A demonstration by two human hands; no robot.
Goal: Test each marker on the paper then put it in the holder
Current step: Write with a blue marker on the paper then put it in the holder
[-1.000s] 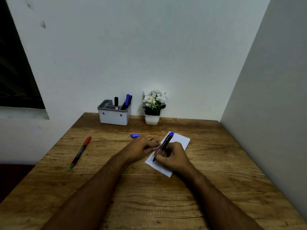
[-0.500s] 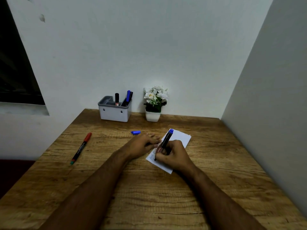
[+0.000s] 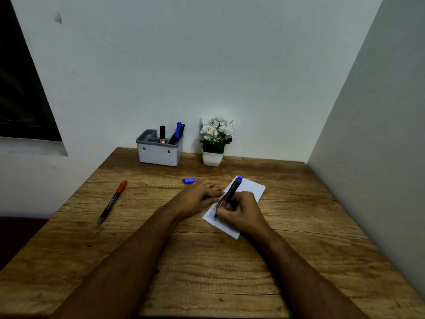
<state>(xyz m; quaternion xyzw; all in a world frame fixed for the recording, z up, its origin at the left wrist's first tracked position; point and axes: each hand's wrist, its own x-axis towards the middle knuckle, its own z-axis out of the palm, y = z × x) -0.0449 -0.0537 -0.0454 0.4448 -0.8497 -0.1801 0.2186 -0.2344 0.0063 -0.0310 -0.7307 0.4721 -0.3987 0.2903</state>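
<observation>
Right hand (image 3: 239, 211) grip pinches black blue-ended marker (image 3: 231, 194), tip on white paper sheet (image 3: 251, 188) at frame centre; left hand (image 3: 197, 199) flat, fingers spread on paper edge. Grey plastic holder (image 3: 158, 154) upper centre on wooden worktop (image 3: 207, 272).

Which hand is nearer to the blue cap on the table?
Left. The left hand rests just beside the blue cap; the right hand is farther, writing on the paper.

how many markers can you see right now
5. One in the right hand, the blue marker writing on the paper; the red-capped marker lying on the table; three standing in the holder. More may sit hidden inside.
</observation>
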